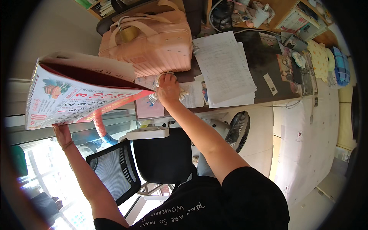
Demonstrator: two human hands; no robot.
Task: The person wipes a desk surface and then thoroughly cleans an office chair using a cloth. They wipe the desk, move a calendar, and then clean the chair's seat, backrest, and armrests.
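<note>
My left hand (pixel 62 135) grips the lower edge of a spiral-bound desk calendar (pixel 72 100), which is raised and tilted at the left. My right hand (pixel 168 89) presses a crumpled whitish cloth (pixel 183 93) on the desk, close to the calendar's pointed corner. Beneath and beside the cloth lie a pinkish sheet (pixel 149 109) and a printed paper (pixel 193 95). Just beyond my right hand stands a ribbed pink case (pixel 161 43) with handles. A stack of printed papers (pixel 224 69) lies to the right of the hand. The fingertips of my left hand are hidden behind the calendar.
A black office chair (pixel 162 155) and an electric fan (pixel 238 130) stand by the desk's front edge. Photos (pixel 285 67) and cables lie on the dark desktop (pixel 258 83). Shelves with bottles (pixel 261 15) and books are at the back; a bed (pixel 309 143) is at the right.
</note>
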